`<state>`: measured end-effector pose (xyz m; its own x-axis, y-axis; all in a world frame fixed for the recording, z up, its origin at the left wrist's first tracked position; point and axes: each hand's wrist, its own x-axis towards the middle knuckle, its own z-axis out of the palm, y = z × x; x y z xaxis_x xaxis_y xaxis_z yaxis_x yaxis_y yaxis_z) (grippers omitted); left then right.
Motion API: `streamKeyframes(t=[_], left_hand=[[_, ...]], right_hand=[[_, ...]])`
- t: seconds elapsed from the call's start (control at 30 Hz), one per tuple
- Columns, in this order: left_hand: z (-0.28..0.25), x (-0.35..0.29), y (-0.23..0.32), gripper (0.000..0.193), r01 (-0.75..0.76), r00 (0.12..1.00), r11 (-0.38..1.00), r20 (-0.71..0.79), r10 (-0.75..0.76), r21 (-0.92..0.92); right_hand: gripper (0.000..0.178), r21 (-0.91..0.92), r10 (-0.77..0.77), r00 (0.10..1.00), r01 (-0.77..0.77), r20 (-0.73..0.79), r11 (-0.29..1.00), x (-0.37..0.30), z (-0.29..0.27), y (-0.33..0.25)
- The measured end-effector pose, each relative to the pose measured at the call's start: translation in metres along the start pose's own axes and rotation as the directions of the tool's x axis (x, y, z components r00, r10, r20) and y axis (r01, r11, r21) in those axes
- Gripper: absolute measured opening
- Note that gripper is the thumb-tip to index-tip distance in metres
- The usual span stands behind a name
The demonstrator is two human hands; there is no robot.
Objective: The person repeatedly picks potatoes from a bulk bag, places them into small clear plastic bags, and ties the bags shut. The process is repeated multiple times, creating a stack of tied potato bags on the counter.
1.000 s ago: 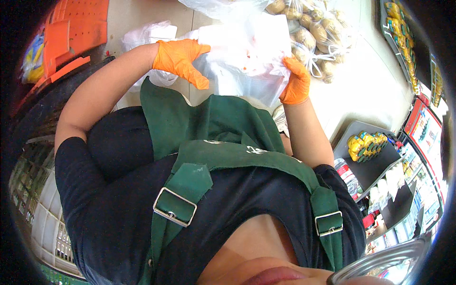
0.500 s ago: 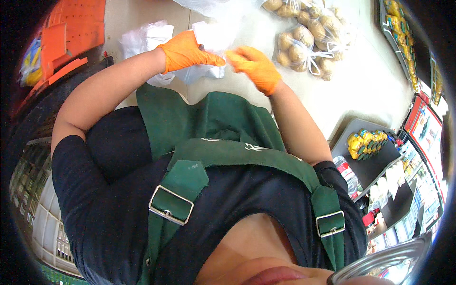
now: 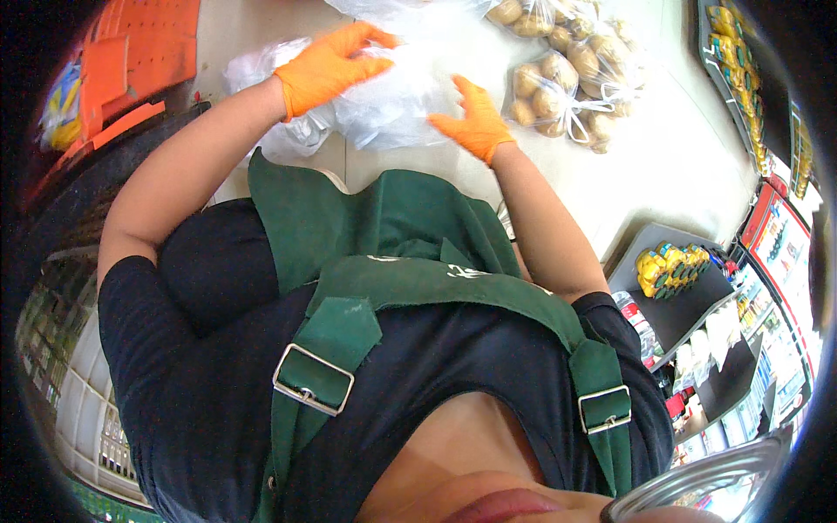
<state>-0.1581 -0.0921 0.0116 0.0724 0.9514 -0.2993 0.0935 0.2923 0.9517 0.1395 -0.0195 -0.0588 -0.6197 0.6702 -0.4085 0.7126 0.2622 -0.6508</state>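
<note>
Head view: showing the left hand (image 3: 324, 73) with fingers apart over crumpled plastic (image 3: 384, 112), the right hand (image 3: 478, 129) spread wide just beside its right edge (cannot tell whether touching), probably placed so to steady the plastic. Leaving room over the pale floor (image 3: 632, 183) behind and right of the right fingers, limited by bagged potatoes (image 3: 551, 85) right of their tips and the green apron (image 3: 397, 218) behind both thumbs.

Pale tiled floor (image 3: 671, 157) in bright light, grey shelving (image 3: 670, 315) right, orange perforated panel (image 3: 164, 39) upper left
</note>
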Motion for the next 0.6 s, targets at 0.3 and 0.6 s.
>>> streamKeyframes(t=[0.3,0.6], left_hand=[[-0.013,-0.011,0.004,0.051,0.066,0.913,0.570,0.181,-0.366,0.819],[-0.023,-0.029,-0.018,0.072,0.110,0.817,0.377,0.133,-0.562,0.920]], right_hand=[[0.043,-0.373,-0.130,0.983,0.171,0.133,0.912,0.015,-0.043,-0.032],[0.046,0.035,-0.503,0.856,0.510,-0.122,0.859,0.036,-0.105,-0.130]])
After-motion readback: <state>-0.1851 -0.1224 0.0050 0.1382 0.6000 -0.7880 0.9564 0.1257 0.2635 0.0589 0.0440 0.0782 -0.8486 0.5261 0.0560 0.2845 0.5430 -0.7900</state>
